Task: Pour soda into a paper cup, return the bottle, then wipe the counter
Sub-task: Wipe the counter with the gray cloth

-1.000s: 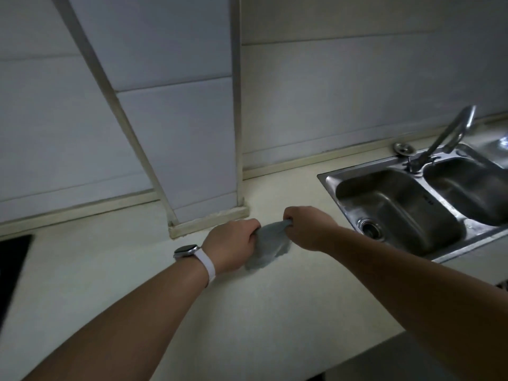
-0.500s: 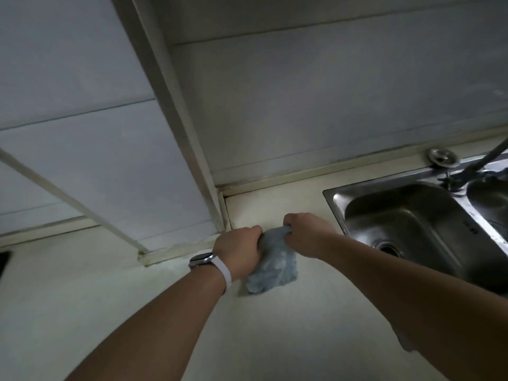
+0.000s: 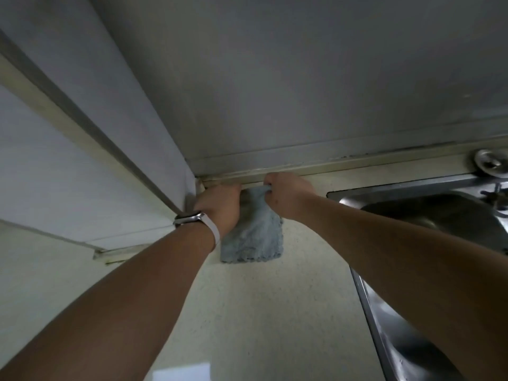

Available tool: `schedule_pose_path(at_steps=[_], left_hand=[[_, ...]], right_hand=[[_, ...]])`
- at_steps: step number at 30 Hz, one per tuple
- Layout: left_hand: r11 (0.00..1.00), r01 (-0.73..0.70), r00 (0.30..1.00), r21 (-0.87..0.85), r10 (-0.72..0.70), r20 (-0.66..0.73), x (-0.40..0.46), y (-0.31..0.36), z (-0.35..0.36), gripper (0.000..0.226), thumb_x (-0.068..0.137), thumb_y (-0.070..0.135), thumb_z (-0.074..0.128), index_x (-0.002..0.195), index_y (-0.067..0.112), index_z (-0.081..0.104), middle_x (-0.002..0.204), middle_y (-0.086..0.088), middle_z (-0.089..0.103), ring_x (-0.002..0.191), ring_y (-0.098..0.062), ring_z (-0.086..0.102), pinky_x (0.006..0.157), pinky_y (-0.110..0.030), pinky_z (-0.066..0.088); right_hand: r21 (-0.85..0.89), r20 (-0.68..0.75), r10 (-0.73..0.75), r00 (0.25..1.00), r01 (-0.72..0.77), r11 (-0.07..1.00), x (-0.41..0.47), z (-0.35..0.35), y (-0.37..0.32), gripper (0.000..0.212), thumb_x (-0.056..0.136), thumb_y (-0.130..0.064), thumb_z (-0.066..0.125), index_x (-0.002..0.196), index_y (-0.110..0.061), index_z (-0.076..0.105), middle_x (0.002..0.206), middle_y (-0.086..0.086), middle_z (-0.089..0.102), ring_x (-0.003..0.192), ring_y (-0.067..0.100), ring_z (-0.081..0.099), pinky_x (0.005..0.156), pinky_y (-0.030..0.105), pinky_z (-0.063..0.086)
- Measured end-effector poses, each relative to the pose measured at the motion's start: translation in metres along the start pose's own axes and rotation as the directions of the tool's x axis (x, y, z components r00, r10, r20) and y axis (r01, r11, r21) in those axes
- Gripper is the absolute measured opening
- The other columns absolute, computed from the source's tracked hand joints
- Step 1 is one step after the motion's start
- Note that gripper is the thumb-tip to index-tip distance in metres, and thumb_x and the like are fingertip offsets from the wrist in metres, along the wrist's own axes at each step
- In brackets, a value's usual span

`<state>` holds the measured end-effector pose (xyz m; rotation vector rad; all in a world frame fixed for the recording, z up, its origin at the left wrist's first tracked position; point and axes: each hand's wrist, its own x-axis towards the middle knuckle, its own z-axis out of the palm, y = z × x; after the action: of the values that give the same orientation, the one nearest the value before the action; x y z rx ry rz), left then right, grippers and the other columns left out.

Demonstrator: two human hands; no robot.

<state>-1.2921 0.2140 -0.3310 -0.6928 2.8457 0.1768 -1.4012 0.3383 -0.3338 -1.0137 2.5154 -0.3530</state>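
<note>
Head view: stainless steel sink at right, pale speckled counter at wall.
Left hand and right hand both grip crumpled grey-blue cloth, lying on counter.

A kitchen: steel sink set in counter (speckled, pale).

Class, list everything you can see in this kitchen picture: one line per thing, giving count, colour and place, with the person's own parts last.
cloth: one, blue-grey, lying on the counter against the back wall
counter: one, cream, speckled, left of the sink
sink: one, steel, right side
sink plug: one, metal, behind the sink
wall panels: pale grey, behind the counter
watch: one, white strap, left wrist
left hand: grips the cloth's top edge
right hand: grips the cloth's top edge
</note>
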Motion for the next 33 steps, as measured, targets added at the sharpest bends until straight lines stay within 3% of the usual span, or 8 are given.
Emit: schedule_pose_path(at_steps=[3, 8, 10, 13, 16, 21, 28, 33], left_hand=[[1.000, 0.024, 0.999, 0.017, -0.023, -0.036, 0.010, -0.001, 0.002, 0.036, 0.092, 0.004, 0.039, 0.121, 0.013, 0.057, 0.124, -0.017, 0.062, 0.114, -0.036, 0.059, 0.090, -0.041, 0.048], [0.992, -0.007, 0.999, 0.127, 0.012, -0.033, 0.008, -0.002, 0.024, 0.034, 0.088, 0.009, 0.040, 0.119, 0.016, 0.054, 0.125, -0.013, 0.056, 0.116, -0.034, 0.052, 0.102, -0.051, 0.040], [0.998, -0.039, 0.998, 0.039, 0.037, 0.057, -0.001, 0.003, 0.033, 0.038, 0.091, 0.020, 0.046, 0.129, 0.019, 0.050, 0.134, -0.008, 0.052, 0.123, -0.030, 0.049, 0.109, -0.050, 0.033], [0.988, -0.107, 0.973, -0.112, 0.127, 0.191, -0.017, 0.007, 0.039, 0.063, 0.091, 0.036, 0.055, 0.148, 0.023, 0.031, 0.154, -0.003, 0.032, 0.139, -0.027, 0.035, 0.109, -0.042, 0.034], [0.983, -0.115, 0.965, -0.141, 0.144, 0.218, -0.021, 0.001, 0.049, 0.069, 0.091, 0.034, 0.054, 0.152, 0.023, 0.024, 0.162, -0.002, 0.015, 0.149, -0.026, 0.017, 0.116, -0.044, 0.027], [0.985, -0.075, 0.970, -0.152, 0.108, 0.219, -0.008, 0.001, 0.062, 0.066, 0.096, 0.028, 0.044, 0.155, 0.020, 0.015, 0.165, -0.004, 0.002, 0.152, -0.026, 0.000, 0.123, -0.043, 0.014], [0.993, -0.063, 0.969, -0.099, 0.084, 0.230, -0.010, 0.001, 0.053, 0.071, 0.097, 0.032, 0.045, 0.157, 0.016, 0.008, 0.165, -0.006, 0.002, 0.152, -0.025, 0.005, 0.121, -0.043, 0.020], [0.969, -0.107, 0.987, -0.224, 0.130, 0.090, -0.059, -0.002, 0.016, 0.072, 0.095, 0.033, 0.054, 0.154, 0.011, 0.020, 0.162, -0.010, 0.018, 0.147, -0.025, 0.024, 0.117, -0.034, 0.026]], right_hand=[[-0.013, -0.037, -0.003, 0.999, 0.002, 1.000, 0.013, 0.001, 0.001, 0.016, 0.091, -0.022, 0.044, 0.102, -0.024, 0.055, 0.094, 0.001, 0.061, 0.080, 0.022, 0.060, 0.065, 0.029, 0.048], [-0.084, 0.008, -0.089, 0.996, 0.090, 0.992, 0.010, 0.015, 0.006, 0.044, 0.091, -0.025, 0.050, 0.134, -0.018, 0.045, 0.132, 0.007, 0.047, 0.117, 0.029, 0.050, 0.093, 0.038, 0.043], [-0.139, 0.076, -0.156, 0.985, 0.166, 0.976, 0.001, 0.021, 0.008, 0.051, 0.091, -0.030, 0.052, 0.139, -0.019, 0.039, 0.139, 0.008, 0.040, 0.125, 0.029, 0.043, 0.099, 0.040, 0.038], [-0.217, 0.193, -0.249, 0.949, 0.289, 0.932, -0.011, 0.033, 0.014, 0.064, 0.089, -0.042, 0.056, 0.145, -0.021, 0.033, 0.149, 0.008, 0.031, 0.136, 0.029, 0.032, 0.110, 0.044, 0.028], [-0.242, 0.252, -0.257, 0.933, 0.318, 0.917, -0.011, 0.045, 0.019, 0.077, 0.087, -0.052, 0.057, 0.150, -0.024, 0.024, 0.157, 0.006, 0.018, 0.145, 0.029, 0.016, 0.118, 0.049, 0.016], [-0.245, 0.213, -0.261, 0.942, 0.310, 0.919, -0.001, 0.058, 0.024, 0.078, 0.087, -0.057, 0.050, 0.151, -0.025, 0.018, 0.161, 0.006, 0.008, 0.148, 0.028, 0.007, 0.118, 0.050, 0.011], [-0.281, 0.236, -0.197, 0.952, 0.261, 0.924, -0.008, 0.047, 0.010, 0.076, 0.090, -0.054, 0.050, 0.151, -0.022, 0.019, 0.161, 0.007, 0.008, 0.147, 0.030, 0.009, 0.117, 0.051, 0.015], [-0.198, 0.217, -0.252, 0.943, 0.295, 0.935, -0.039, 0.009, -0.005, 0.068, 0.094, -0.047, 0.047, 0.151, -0.022, 0.021, 0.161, 0.008, 0.012, 0.147, 0.028, 0.013, 0.117, 0.047, 0.018]])
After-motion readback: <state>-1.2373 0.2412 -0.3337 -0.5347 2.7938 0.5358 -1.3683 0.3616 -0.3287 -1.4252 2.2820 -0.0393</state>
